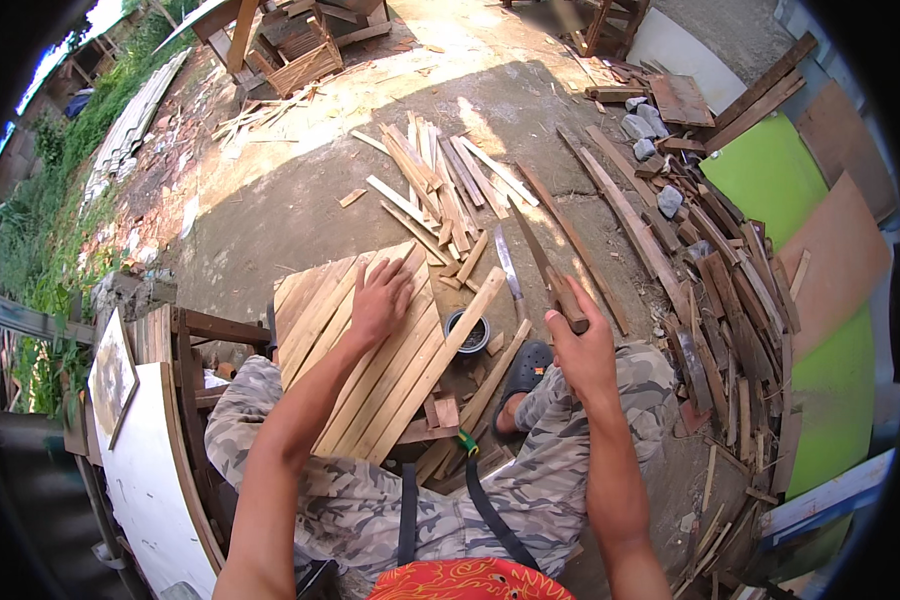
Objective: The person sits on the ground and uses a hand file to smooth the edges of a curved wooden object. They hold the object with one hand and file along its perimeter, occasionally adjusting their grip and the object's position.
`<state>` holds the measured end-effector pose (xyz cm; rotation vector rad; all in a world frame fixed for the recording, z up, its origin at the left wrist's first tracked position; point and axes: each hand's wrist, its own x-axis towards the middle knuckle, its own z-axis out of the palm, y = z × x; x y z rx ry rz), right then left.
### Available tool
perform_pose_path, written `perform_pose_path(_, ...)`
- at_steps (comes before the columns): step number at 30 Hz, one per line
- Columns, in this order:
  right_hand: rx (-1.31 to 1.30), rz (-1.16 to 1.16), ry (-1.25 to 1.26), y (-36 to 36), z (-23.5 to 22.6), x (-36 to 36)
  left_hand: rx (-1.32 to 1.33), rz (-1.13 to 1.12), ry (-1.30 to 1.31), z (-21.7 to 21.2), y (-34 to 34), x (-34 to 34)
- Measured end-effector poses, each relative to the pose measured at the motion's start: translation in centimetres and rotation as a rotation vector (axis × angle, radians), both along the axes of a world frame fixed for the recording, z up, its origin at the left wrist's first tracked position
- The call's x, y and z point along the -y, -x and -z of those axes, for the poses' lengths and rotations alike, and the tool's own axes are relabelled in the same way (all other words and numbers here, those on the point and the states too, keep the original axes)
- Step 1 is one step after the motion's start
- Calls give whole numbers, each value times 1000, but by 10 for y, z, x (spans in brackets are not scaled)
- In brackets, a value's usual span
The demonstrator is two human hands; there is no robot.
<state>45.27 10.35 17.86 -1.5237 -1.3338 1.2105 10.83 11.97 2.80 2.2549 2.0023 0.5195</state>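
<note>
**Left palm on the slat panel, right fist on the blade handle**

Your left hand (378, 298) lies flat, fingers spread and holding nothing, on the upper part of the slat panel (370, 350). The panel rests tilted across your left knee; its slats run from lower left to upper right. Your fingertips sit close to its top edge, with bare concrete ground (300, 200) beyond that. The panel's right edge is one longer slat (440, 365) that overshoots the others at its upper end, up toward the blade.

Your right hand (582, 345) is clenched around the wooden handle (566, 300) of a long knife (545, 265). The knife's long axis runs from your fist up and to the left, blade tip pointing away from you toward the heap of loose slats (450, 180) on the ground. A second blade (508, 275), pale and narrow, lies on the ground just to the left, roughly parallel to it.

Between your hands there is little room: a small round tin (467, 332) stands just beside the long slat, and your sandalled foot (525, 370) sits below your right fist. To the right, a dense pile of offcuts (720, 300) and planks hems in that side, with green board (770, 170) behind it. To the left, a white panel (150, 470) and a wooden frame (200, 340) stand near your left knee. The freest space is ahead, on the shaded concrete left of the loose slats.
</note>
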Motion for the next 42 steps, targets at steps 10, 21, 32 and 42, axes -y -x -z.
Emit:
perform_pose_path(10, 425, -128, -157, 12, 32, -1, 140, -1056, 198, 7, 119, 127)
perform_pose_path(21, 511, -82, -11, 62, 137, -23, 328, -1180, 376, -2, 114, 159)
perform_pose_path(32, 259, 61, 226, 86, 200, -24, 367, -1127, 303, 1, 123, 166)
perform_pose_path(42, 221, 161, 115, 114, 200, -18, 507, -1058, 231, 25, 151, 170)
